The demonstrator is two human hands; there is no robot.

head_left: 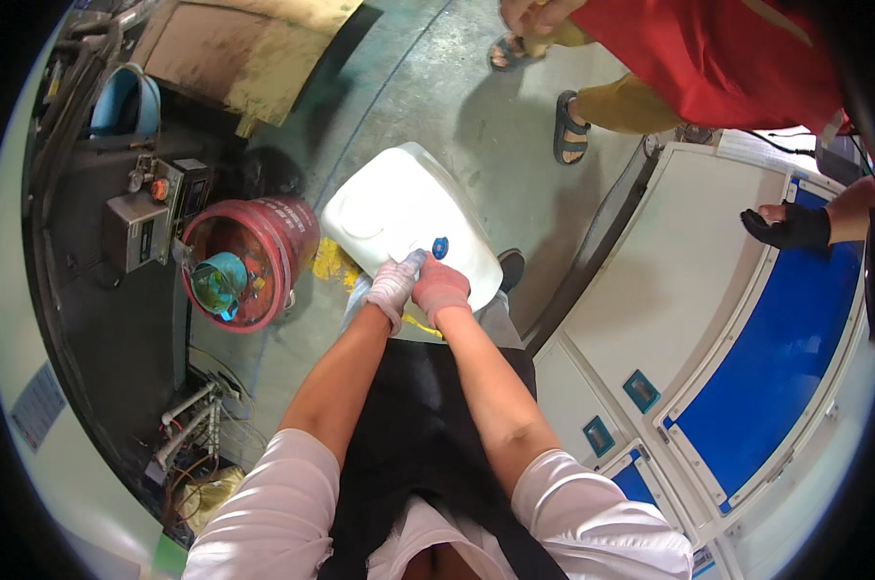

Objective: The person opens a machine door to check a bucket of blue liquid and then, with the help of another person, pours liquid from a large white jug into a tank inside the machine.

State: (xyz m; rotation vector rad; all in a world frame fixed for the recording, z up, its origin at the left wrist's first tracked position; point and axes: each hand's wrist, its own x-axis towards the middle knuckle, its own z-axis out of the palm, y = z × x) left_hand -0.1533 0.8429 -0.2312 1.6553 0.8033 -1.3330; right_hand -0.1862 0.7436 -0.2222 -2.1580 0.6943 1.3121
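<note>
White container (437,198), blue cap (440,247), directly ahead of both grips. Left grip (395,288), pale glove: clenched on the container's near end. Right grip (444,288), pinkish glove: same end, also clenched on it, side by side with the left and touching it. Exact hold under the fingers hidden, can't tell if it's a handle. Cap sits just beyond the right grip, not covered by it. Container body runs forward from the grips, more of it off to the left, at a slant. Can't tell whether its base bears on the floor (408,72). Red bucket (297,224) stands just left of it, blue scoop (227,268) inside. Blue-and-white cabinet (698,242) to the right, a co-worker's black-gloved hand (800,226) at its far side. Second person in red (688,58), upper right, well apart from the grips.
</note>
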